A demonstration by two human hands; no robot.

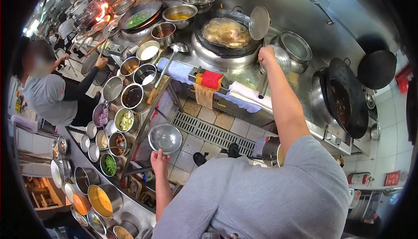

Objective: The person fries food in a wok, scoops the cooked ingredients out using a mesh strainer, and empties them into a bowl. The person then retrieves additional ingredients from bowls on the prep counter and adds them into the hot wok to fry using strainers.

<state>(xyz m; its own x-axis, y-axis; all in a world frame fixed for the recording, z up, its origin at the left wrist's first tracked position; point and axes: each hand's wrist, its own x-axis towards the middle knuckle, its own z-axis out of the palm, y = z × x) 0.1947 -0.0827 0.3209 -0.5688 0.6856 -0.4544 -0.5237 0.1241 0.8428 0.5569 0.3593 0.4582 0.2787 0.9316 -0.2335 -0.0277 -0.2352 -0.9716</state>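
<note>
My left hand grips the lower rim of a shiny metal bowl, held over the floor beside the ingredient counter. The bowl looks empty. Closed around a handle, my right hand is in front of the stove. Near it are a round strainer, tilted up at the wok's edge, and a perforated ladle; which handle it holds is hard to tell. Pale food bubbles in oil in the wok to the left of that hand.
Pots of sauces and vegetables line the left counter. A co-worker stands at the left by another wok. A ladle lies near folded cloths. At the right are a large black wok and a metal pot.
</note>
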